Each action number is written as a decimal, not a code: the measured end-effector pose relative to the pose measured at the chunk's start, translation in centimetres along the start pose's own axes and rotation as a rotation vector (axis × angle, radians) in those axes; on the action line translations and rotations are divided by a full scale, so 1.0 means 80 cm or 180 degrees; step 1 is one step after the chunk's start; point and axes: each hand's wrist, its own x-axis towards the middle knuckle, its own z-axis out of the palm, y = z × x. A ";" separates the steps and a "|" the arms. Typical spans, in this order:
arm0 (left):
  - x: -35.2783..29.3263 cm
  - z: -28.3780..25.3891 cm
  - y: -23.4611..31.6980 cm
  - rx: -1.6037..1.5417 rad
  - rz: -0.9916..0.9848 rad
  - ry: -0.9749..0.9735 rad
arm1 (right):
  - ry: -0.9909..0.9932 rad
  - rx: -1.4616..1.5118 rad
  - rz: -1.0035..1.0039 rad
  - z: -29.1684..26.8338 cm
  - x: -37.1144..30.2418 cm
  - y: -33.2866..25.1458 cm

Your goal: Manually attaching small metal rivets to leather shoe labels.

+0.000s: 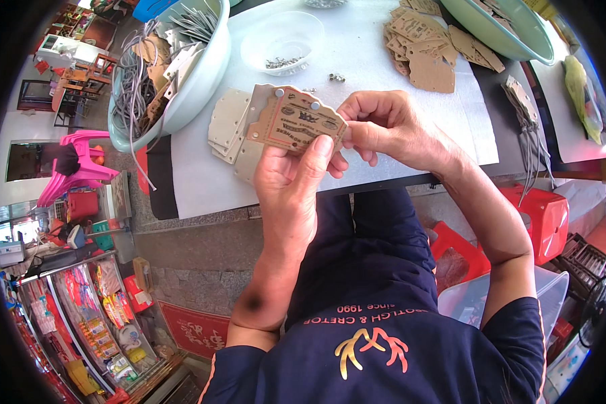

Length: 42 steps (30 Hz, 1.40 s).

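Above the table's near edge, my left hand [291, 182] grips a brown printed cardboard tag [276, 111], thumb on its face and fingers beneath. Its far edge is wavy, with small holes and two round silvery studs. At the tag's right edge my right hand [404, 131] is closed in a pinch; whatever lies between thumb and forefinger is hidden. Left of the tag, a small stack of pale cardboard tags [227, 124] lies fanned out. Beyond my hands are loose metal fasteners [337, 77] and a translucent bowl [306, 30] with more of them.
A pale green basin [219, 57] of grey cords and tags stands at the left. Brown tags [429, 67] are heaped at the far right, near another green basin [535, 44]. A corded tag bundle [524, 111] hangs over the right edge. Red stools [542, 222] stand below.
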 end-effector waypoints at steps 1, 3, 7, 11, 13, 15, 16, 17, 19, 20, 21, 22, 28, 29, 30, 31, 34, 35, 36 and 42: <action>0.000 0.000 -0.001 0.0009 -0.0012 -0.0011 | 0.0003 0.0055 0.0023 0.000 -0.001 0.001; 0.001 0.000 -0.001 0.0017 -0.0015 -0.0036 | 0.0008 0.0163 0.0022 -0.001 -0.002 0.001; 0.004 -0.010 -0.008 -0.0053 0.0007 -0.0200 | 0.0141 0.0285 0.0121 0.003 -0.007 -0.002; 0.004 -0.009 -0.007 -0.0023 0.0042 -0.0182 | 0.0203 0.0193 0.0118 0.009 -0.010 -0.005; 0.004 -0.006 -0.007 -0.0063 0.0094 -0.0024 | 0.0338 0.0371 0.0029 0.014 -0.014 -0.008; 0.005 -0.008 -0.008 -0.0068 0.0099 -0.0036 | 0.0391 0.0416 -0.0011 0.016 -0.015 -0.006; 0.005 -0.009 -0.008 -0.0072 0.0103 -0.0053 | 0.0450 0.0463 -0.0053 0.017 -0.016 -0.004; 0.005 -0.008 -0.009 -0.0073 0.0103 -0.0051 | 0.0448 0.0463 -0.0051 0.017 -0.016 -0.002; 0.005 -0.006 -0.011 0.0063 0.0157 0.0025 | 0.0400 0.0477 -0.0138 0.017 -0.015 0.002; 0.004 -0.005 -0.012 0.0063 0.0156 0.0028 | 0.0398 0.0478 -0.0136 0.018 -0.014 0.003; 0.004 -0.003 -0.012 0.0019 0.0156 0.0048 | 0.0427 0.0409 -0.0180 0.019 -0.013 0.003; 0.004 -0.002 -0.012 -0.0025 0.0154 0.0068 | 0.0456 0.0340 -0.0225 0.019 -0.011 0.004; 0.007 -0.006 -0.022 0.0044 0.0260 -0.0011 | 0.0455 0.0489 -0.0348 0.016 -0.010 0.013; 0.008 -0.007 -0.025 0.0039 0.0260 -0.0015 | 0.0460 0.0484 -0.0347 0.017 -0.010 0.012; 0.010 -0.007 -0.027 0.0058 0.0318 -0.0060 | 0.0459 0.0522 -0.0345 0.017 -0.009 0.010; 0.010 -0.007 -0.028 0.0077 0.0376 -0.0105 | 0.0458 0.0560 -0.0344 0.017 -0.009 0.008; 0.011 -0.002 -0.025 0.0117 0.0395 -0.0057 | 0.0412 0.0520 -0.0215 0.015 -0.010 0.004; 0.011 -0.001 -0.026 0.0117 0.0395 -0.0061 | 0.0415 0.0520 -0.0216 0.014 -0.010 0.004; 0.012 -0.001 -0.026 0.0111 0.0412 -0.0068 | 0.0411 0.0553 -0.0224 0.014 -0.010 0.005; 0.015 -0.010 -0.023 0.0084 0.0265 -0.0095 | 0.0448 0.0569 -0.0257 0.013 -0.009 0.010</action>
